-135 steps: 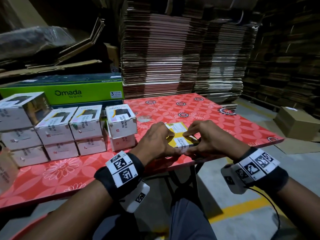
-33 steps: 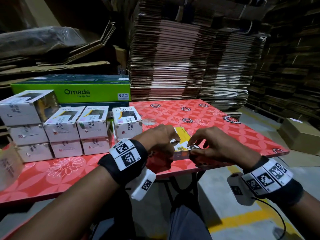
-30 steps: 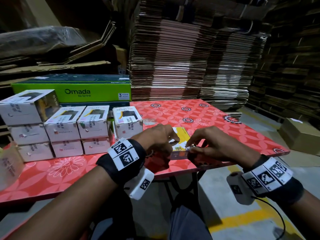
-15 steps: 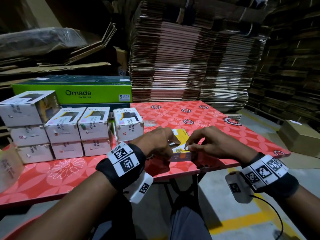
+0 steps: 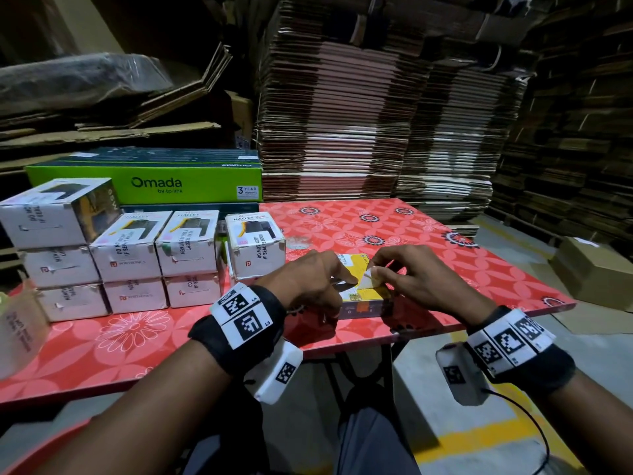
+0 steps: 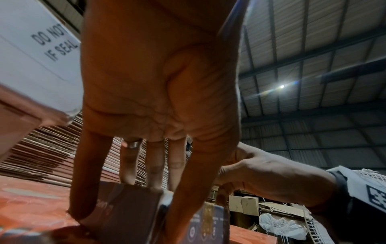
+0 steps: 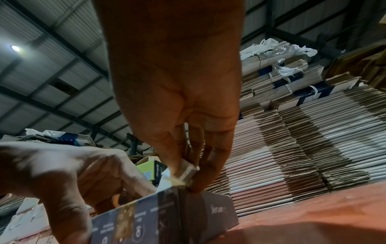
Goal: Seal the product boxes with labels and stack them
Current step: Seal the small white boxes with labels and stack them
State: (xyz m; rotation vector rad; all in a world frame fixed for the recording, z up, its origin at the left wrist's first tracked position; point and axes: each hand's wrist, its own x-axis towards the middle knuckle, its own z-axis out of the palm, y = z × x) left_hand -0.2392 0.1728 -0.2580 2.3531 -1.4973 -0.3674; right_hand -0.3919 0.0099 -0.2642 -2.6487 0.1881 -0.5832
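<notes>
A yellow-topped product box (image 5: 363, 301) lies flat near the front edge of the red floral table (image 5: 376, 228). My left hand (image 5: 317, 281) grips it, with fingers on its top and thumb down its near side (image 6: 188, 198). The box (image 6: 129, 206) shows dark sides from below. My right hand (image 5: 400, 274) pinches a white label (image 5: 367, 281) between thumb and forefinger, and one end stands lifted off the box top. In the right wrist view the label (image 7: 184, 170) curls up from the box's upper edge (image 7: 167, 213).
Several white boxes with seal labels are stacked at the table's left (image 5: 137, 262), with one more short stack (image 5: 255, 248) beside my left hand. A green Omada carton (image 5: 147, 183) lies behind them. Flattened cardboard towers (image 5: 342, 114) behind the table. A brown carton (image 5: 596, 269) sits on the floor.
Earlier both hands pressed flat on the box top. Since then my right fingers have picked at the label and raised its end, while the left hand stayed on the box.
</notes>
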